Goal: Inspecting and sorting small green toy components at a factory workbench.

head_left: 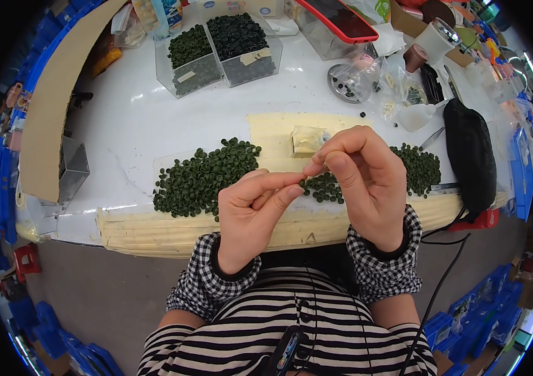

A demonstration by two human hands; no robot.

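Above the near edge of the white table, my left hand (251,213) and my right hand (373,188) meet fingertip to fingertip. Both are closed in a pinch; whatever lies between the fingers is too small to make out. Small dark green round pieces form a wide pile (207,178) left of my left hand. A smaller heap (324,187) shows between the hands, and another pile (418,169) lies to the right of my right hand. Just beyond the fingertips stands a small block wrapped in yellowish tape (306,141), partly hidden by my right hand.
Two transparent bins (190,75) of dark pieces stand at the back. A red-cased phone (338,20) rests on a box. Right of them are a round dish (346,83), plastic bags, tweezers (432,138) and a black pouch (470,153). Cardboard (60,106) borders the left.
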